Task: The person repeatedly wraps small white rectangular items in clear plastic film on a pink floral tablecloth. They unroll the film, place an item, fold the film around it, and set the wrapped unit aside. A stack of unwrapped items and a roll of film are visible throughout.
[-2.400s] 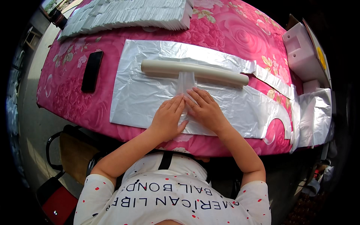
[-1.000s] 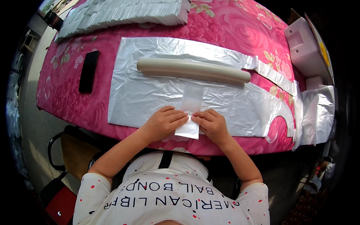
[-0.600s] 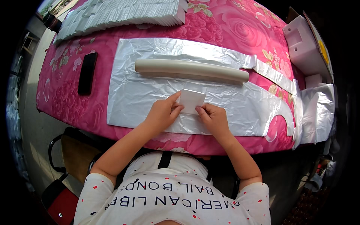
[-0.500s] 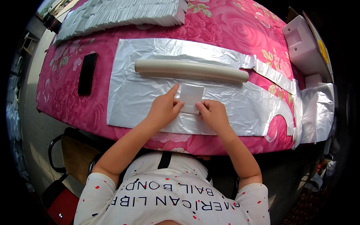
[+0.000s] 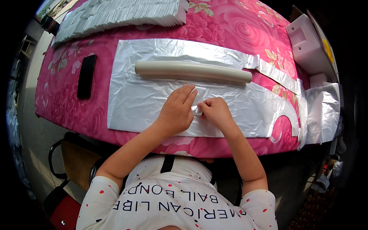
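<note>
A small, pale, square sheet (image 5: pixel 201 94) lies on a wrinkled silver plastic bag (image 5: pixel 134 103) spread over the table. My left hand (image 5: pixel 177 110) rests with its fingers stretched out across the sheet's left side and hides part of it. With thumb and fingers pinched together, my right hand (image 5: pixel 216 112) grips the sheet's near right edge, which is bent up between the two hands. Just beyond them, a long cream-coloured tube (image 5: pixel 191 71) lies across the bag. The bag's cut-out handle end reaches to the right.
Pink flowered cloth (image 5: pixel 245 27) covers the table. Stacked thin white packets (image 5: pixel 119 17) stand at the far left, with a black oblong object (image 5: pixel 86 76) nearer. A white foam box (image 5: pixel 308 42) stands at the right above more silver plastic (image 5: pixel 322 111). An empty-seated chair (image 5: pixel 78 157) is lower left.
My left hand has moved right and spread its fingers over the sheet. My right hand has drawn the sheet's near edge up and bent it. The view has shifted slightly.
</note>
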`<state>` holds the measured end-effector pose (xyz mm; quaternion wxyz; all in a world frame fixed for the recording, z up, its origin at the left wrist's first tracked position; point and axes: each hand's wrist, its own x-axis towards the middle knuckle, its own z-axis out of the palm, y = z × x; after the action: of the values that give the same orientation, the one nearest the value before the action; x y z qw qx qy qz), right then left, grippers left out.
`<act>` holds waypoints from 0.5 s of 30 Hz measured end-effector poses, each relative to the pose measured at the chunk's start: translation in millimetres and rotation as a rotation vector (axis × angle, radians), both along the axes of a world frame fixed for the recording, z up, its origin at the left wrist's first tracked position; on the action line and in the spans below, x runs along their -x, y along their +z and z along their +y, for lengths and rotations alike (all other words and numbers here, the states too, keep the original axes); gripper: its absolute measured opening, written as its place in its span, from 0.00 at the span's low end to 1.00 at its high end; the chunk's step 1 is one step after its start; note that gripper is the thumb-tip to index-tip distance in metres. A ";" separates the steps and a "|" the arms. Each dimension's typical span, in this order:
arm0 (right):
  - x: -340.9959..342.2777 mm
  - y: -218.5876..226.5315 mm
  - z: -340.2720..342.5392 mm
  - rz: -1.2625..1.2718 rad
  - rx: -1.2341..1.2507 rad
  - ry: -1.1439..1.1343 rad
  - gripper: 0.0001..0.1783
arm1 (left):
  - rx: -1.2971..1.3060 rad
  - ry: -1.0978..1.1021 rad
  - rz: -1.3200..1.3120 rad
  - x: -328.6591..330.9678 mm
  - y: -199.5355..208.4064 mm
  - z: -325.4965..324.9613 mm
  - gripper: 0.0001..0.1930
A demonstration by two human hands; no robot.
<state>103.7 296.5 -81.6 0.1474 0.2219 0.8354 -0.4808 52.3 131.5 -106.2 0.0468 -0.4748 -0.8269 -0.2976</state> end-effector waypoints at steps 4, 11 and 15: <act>2.2 1.2 2.3 0.014 -0.049 0.050 0.16 | 0.165 0.046 -0.051 -12.8 -8.5 14.9 0.43; -1.4 7.7 -5.4 0.002 -0.030 -0.010 0.13 | 0.183 0.064 -0.044 -16.0 -18.9 13.5 0.56; -16.2 8.0 -14.9 0.170 -0.223 0.004 0.12 | 0.170 0.085 -0.035 -16.2 -22.2 15.7 0.57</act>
<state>119.9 281.6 -73.6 0.0517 0.1937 0.8935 -0.4018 68.5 147.2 -128.4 0.0047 -0.4364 -0.8692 -0.2324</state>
